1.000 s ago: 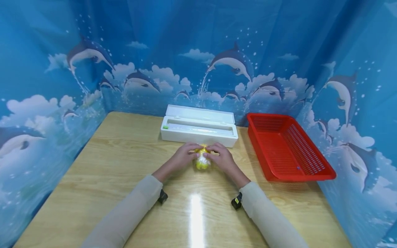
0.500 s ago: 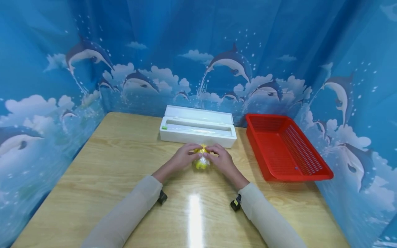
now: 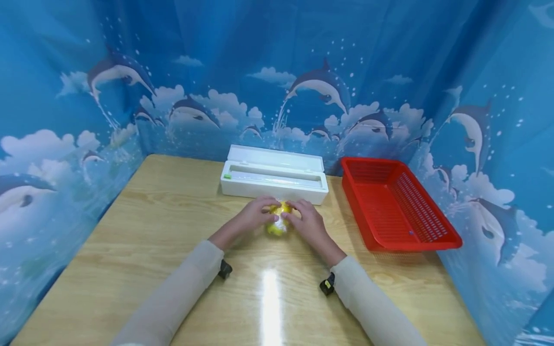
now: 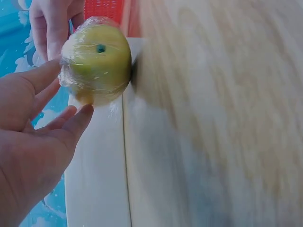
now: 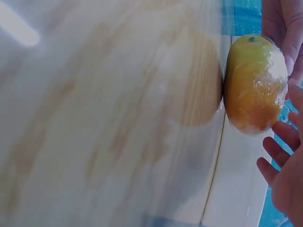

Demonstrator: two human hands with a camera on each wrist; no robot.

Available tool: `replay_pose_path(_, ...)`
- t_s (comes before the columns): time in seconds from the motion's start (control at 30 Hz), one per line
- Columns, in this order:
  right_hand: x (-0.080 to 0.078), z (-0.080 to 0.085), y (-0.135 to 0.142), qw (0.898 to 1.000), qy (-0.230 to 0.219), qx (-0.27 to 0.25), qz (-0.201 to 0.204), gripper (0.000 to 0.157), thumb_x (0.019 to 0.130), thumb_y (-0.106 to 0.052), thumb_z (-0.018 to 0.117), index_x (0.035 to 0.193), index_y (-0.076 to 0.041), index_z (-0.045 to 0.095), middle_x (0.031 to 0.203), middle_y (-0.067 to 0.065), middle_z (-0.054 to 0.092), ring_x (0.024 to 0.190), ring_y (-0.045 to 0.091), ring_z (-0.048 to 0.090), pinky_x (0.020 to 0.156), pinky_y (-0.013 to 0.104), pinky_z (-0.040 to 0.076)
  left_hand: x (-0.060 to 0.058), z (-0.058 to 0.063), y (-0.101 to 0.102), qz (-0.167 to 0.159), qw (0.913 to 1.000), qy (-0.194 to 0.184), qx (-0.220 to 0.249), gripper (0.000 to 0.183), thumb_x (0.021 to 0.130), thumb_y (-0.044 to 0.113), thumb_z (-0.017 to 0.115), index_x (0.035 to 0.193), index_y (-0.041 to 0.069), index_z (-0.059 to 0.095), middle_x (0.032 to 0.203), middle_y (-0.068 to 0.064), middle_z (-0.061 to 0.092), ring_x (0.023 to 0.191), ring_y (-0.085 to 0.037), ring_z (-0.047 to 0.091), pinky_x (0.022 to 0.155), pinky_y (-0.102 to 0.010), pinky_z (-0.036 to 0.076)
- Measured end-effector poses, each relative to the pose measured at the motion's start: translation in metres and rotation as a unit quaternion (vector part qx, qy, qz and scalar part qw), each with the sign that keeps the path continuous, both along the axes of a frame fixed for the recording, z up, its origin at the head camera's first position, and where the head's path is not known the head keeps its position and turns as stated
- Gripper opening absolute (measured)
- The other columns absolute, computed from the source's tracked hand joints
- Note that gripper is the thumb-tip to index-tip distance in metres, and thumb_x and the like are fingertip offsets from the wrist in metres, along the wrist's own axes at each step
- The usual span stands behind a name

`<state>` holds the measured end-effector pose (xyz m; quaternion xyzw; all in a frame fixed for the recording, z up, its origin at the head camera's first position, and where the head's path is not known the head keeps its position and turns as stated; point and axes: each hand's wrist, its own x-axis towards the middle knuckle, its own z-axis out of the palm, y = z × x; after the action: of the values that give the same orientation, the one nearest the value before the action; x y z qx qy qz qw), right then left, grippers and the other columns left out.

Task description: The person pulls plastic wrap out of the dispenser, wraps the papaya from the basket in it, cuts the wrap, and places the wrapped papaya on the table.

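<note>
A yellow-green mango (image 3: 276, 228) wrapped in clear cling film rests on the table, just in front of the white box. My left hand (image 3: 255, 216) holds it from the left, thumb and fingertips on the film. From the other side my right hand (image 3: 308, 223) holds it with thumb and index finger. In the left wrist view the stem end of the mango (image 4: 106, 61) shows, and the film bunches toward the hands. In the right wrist view the mango (image 5: 253, 90) turns orange at its lower end, and several right fingers (image 5: 279, 151) spread away from it.
Behind the mango stands a long white cling film box (image 3: 274, 189), lid raised, with a small green piece (image 3: 227, 176) at its left end. A red plastic basket (image 3: 391, 206) sits at the right. A dolphin-print curtain (image 3: 277, 72) surrounds the wooden table (image 3: 164, 216).
The mango has shifted slightly, its lower end tipping a little to the left between the hands. Both hands stay around it; the thumbs have moved slightly. The view has drifted a little.
</note>
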<state>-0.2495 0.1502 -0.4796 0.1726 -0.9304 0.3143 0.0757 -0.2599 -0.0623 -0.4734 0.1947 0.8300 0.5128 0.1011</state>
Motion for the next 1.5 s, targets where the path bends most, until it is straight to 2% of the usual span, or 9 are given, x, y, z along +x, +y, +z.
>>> replay_pose_path(0.13,0.002,0.005,0.0,0.999,0.015,0.042,0.019,0.051,0.097,-0.04,0.066,0.142,-0.018,0.058,0.114,0.001,0.062,0.106,0.019,0.053,0.085,0.039,0.051,-0.003,0.005,-0.007,-0.004,0.9999,0.002,-0.017,0.041,0.093,0.013,0.072,0.133,0.011,0.063,0.143,-0.01,0.053,0.133,-0.031,0.051,0.11,-0.044,0.047)
replay_pose_path(0.37,0.003,0.007,0.003,0.998,0.014,0.065,0.003,0.036,0.097,-0.031,0.069,0.131,-0.019,0.069,0.128,0.003,0.054,0.118,0.022,0.048,0.092,0.042,0.05,-0.009,0.005,-0.011,-0.02,0.9974,0.031,-0.062,0.032,0.093,0.015,0.072,0.124,0.009,0.069,0.123,-0.011,0.063,0.111,-0.026,0.061,0.098,-0.039,0.055)
replay_pose_path(0.53,0.002,0.008,0.004,0.998,-0.004,0.068,0.005,0.036,0.098,-0.034,0.067,0.128,-0.015,0.069,0.144,0.004,0.052,0.136,0.026,0.045,0.109,0.051,0.044,-0.011,0.007,-0.007,0.012,0.9945,0.023,-0.101,0.027,0.094,0.018,0.071,0.121,0.013,0.07,0.108,-0.004,0.067,0.097,-0.018,0.061,0.084,-0.034,0.055)
replay_pose_path(0.67,0.003,0.01,0.005,0.998,-0.017,0.053,0.006,0.031,0.098,-0.032,0.067,0.123,-0.014,0.068,0.137,0.004,0.062,0.14,0.032,0.045,0.117,0.054,0.036,-0.01,0.011,-0.005,0.041,0.9908,0.033,-0.124,0.024,0.095,0.015,0.069,0.12,0.012,0.07,0.104,-0.004,0.066,0.096,-0.019,0.061,0.084,-0.035,0.055)
replay_pose_path(0.8,0.005,0.012,0.005,0.999,-0.028,0.044,0.005,0.03,0.098,-0.032,0.067,0.123,-0.014,0.068,0.127,0.004,0.067,0.136,0.032,0.048,0.118,0.053,0.033,-0.008,0.012,-0.004,0.056,0.9865,0.039,-0.149,0.019,0.096,0.013,0.067,0.114,0.011,0.073,0.108,-0.005,0.069,0.1,-0.021,0.063,0.09,-0.038,0.055)
replay_pose_path(0.93,0.006,0.011,0.006,0.999,-0.034,0.02,0.008,0.032,0.1,-0.03,0.064,0.127,-0.014,0.066,0.118,0.001,0.066,0.115,0.023,0.056,0.1,0.044,0.048,-0.007,0.012,-0.004,0.062,0.9836,0.044,-0.163,0.017,0.097,0.014,0.067,0.112,0.011,0.074,0.109,-0.006,0.07,0.102,-0.021,0.063,0.092,-0.038,0.055)
replay_pose_path(1.03,0.005,0.009,0.008,0.999,-0.046,-0.014,0.011,0.03,0.101,-0.026,0.062,0.129,-0.014,0.065,0.11,0.001,0.066,0.104,0.021,0.056,0.089,0.04,0.05,-0.007,0.011,-0.004,0.06,0.9829,0.053,-0.165,0.017,0.097,0.019,0.068,0.111,0.012,0.074,0.111,-0.005,0.071,0.105,-0.022,0.064,0.095,-0.04,0.054)
replay_pose_path(1.2,0.008,0.01,0.01,0.995,-0.075,-0.065,0.029,0.026,0.102,-0.02,0.061,0.126,-0.013,0.067,0.111,0.003,0.066,0.102,0.021,0.059,0.089,0.04,0.054,-0.005,0.009,-0.004,0.043,0.9814,0.079,-0.17,0.027,0.098,0.031,0.067,0.118,0.014,0.072,0.125,-0.006,0.069,0.123,-0.027,0.06,0.109,-0.047,0.046)
replay_pose_path(1.5,0.014,0.011,0.019,0.98,-0.097,-0.099,0.14,0.023,0.095,-0.004,0.066,0.117,-0.009,0.07,0.111,0.006,0.069,0.101,0.022,0.065,0.089,0.038,0.057,-0.003,0.006,0.0,0.0,0.987,0.025,-0.159,0.063,0.095,0.048,0.066,0.146,0.014,0.052,0.157,-0.012,0.043,0.145,-0.033,0.04,0.118,-0.054,0.034)
